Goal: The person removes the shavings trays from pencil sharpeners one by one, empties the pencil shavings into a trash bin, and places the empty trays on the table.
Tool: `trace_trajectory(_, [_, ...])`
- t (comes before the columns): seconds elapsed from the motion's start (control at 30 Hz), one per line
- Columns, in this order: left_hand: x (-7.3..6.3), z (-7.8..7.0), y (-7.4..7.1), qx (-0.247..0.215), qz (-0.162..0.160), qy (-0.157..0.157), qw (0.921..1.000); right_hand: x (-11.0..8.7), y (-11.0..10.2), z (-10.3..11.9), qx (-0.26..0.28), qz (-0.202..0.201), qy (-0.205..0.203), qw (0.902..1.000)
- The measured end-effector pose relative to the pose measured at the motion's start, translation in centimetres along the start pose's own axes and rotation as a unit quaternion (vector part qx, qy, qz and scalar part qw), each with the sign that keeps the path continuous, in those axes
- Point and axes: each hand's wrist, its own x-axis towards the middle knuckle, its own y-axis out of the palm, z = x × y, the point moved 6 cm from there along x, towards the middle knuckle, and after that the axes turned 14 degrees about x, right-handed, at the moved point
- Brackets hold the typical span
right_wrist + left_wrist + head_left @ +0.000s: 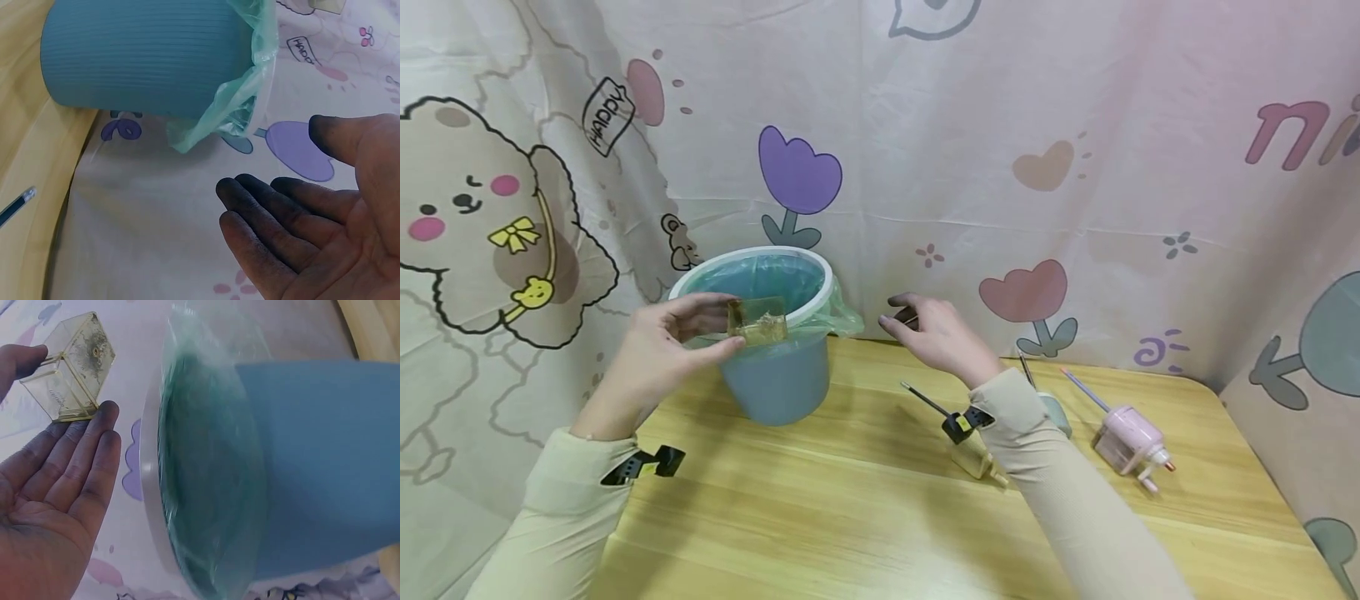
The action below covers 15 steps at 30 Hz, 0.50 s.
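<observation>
My left hand (662, 346) pinches a small see-through yellowish plastic box (758, 323) between thumb and fingers, over the near rim of a blue bin (778, 383). In the left wrist view, grey dust clings to one wall of the box (94, 353), and the bin's mouth faces it. A thin green bag (844, 318) lines the bin and hangs over its white rim. To the right of the bin, my right hand (936, 333) is in the air with nothing in it. Dark smudges cover its fingers (269, 240) in the right wrist view.
On the table's right side stand a pink crank pencil sharpener (1131, 437) with a purple pencil (1084, 388) in it, and a yellow one (973, 458) with a dark pencil (925, 398). A grey-green sharpener (1056, 415) is partly behind my right sleeve. A printed curtain (925, 167) hangs behind.
</observation>
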Motion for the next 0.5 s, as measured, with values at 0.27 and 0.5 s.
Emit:
trace_trajectory(0.27, [0.4, 1.6, -1.6, 0.020, -0.015, -0.022, 0.9995, 2.6, 1.4, 0.8, -0.004, 0.008, -0.005, 0.9999])
trace_trajectory(0.5, [0.9, 2.5, -2.6, 0.039, -0.027, -0.030, 0.9984, 4.2, 2.0, 1.0, 0.032, 0.019, 0.015, 0.9992])
